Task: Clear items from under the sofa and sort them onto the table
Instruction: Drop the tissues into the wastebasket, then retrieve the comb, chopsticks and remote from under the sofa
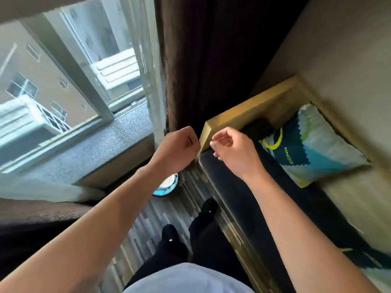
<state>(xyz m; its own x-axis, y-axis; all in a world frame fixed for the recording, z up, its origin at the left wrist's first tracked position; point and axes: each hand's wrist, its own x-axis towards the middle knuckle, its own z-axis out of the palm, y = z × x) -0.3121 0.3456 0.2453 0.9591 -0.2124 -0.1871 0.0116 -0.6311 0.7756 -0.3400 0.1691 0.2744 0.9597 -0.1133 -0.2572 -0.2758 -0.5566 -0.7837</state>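
My left hand [179, 145] is closed in a fist beside the brown curtain [190, 70]. A thin dark sliver [190, 140], too small to identify, pokes out of it. My right hand [232, 148] hovers over the corner of the sofa's wooden frame [243, 112]. Its thumb and forefinger are pinched together, and nothing shows between them. The two hands are a few centimetres apart. The sofa's dark seat cushion [239, 197] runs down the right side. On the floor by the sofa's end lies a round white and blue object [167, 188], partly hidden behind my left forearm.
A blue and white pillow [313, 144] lies on the sofa seat. A window [53, 81] with a stone sill [95, 151] fills the left. A sheer curtain [148, 60] hangs beside the brown one. My legs and black-socked feet stand on the striped floor [148, 218].
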